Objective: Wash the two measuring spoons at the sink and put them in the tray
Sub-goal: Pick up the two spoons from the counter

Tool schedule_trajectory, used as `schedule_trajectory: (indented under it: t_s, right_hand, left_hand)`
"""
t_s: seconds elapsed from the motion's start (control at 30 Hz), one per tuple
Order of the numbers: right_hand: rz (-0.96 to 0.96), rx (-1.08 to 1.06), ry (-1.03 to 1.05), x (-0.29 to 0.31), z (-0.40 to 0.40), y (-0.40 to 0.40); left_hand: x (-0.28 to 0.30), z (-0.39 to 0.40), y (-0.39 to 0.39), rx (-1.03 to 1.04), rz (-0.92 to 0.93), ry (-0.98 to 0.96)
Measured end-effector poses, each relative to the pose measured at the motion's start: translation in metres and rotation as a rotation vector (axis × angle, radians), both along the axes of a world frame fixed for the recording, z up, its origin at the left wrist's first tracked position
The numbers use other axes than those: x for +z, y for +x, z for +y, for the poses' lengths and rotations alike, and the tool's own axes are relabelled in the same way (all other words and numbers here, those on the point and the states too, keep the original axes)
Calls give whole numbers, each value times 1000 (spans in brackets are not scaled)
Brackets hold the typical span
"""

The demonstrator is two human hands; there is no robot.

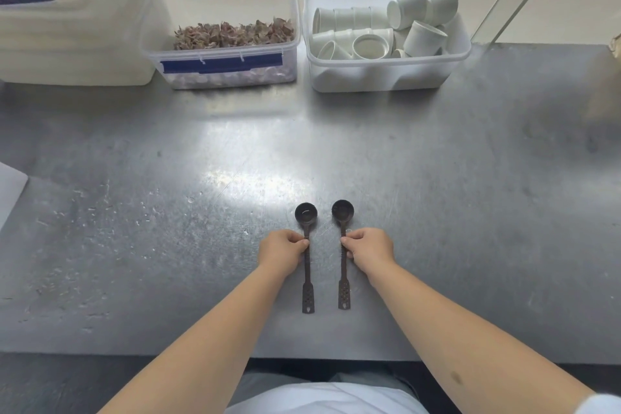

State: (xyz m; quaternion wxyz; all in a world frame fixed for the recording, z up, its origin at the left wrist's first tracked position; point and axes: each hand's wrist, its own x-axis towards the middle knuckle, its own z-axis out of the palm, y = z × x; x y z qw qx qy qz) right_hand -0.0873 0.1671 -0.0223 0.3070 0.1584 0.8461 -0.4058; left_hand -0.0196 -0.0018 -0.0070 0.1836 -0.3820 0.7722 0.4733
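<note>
Pinching each handle just below its bowl, my left hand (284,247) grips the left spoon (307,259) and my right hand (369,247) the right spoon (343,252). Both spoons lie parallel on the steel counter (470,195), bowls pointing away. Beyond stand a tub of dried petals (228,33) and a tub of cups (386,37).

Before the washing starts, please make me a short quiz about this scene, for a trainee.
1. True or false: both spoons lie flat on the counter, bowls away from the person.
2. Which hand pinches which spoon?
3. What fills the right tub? A) dried leaves B) white cups C) water

Key:
1. True.
2. Left hand pinches the left spoon; right hand pinches the right spoon, each at the handle.
3. B, white cups.
</note>
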Motion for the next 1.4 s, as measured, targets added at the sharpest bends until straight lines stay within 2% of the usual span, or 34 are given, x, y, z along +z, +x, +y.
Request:
schedule_trajectory:
  t_s: [0.47, 0.77, 1.1, 1.4]
  right_hand:
    - [-130, -113, -107, 7, 3, -9]
    - [-162, -101, -245, 24, 8, -8]
    - [-177, 70, -316, 64, 9, 1]
    - [-211, 248, -426, 98, -15, 29]
  left_hand:
    - [2, -13, -5, 25, -41, 190]
    - [24, -13, -4, 22, -21, 282]
    - [69, -9, 21, 134, 79, 335]
    - [105, -10, 86, 312, 174, 337]
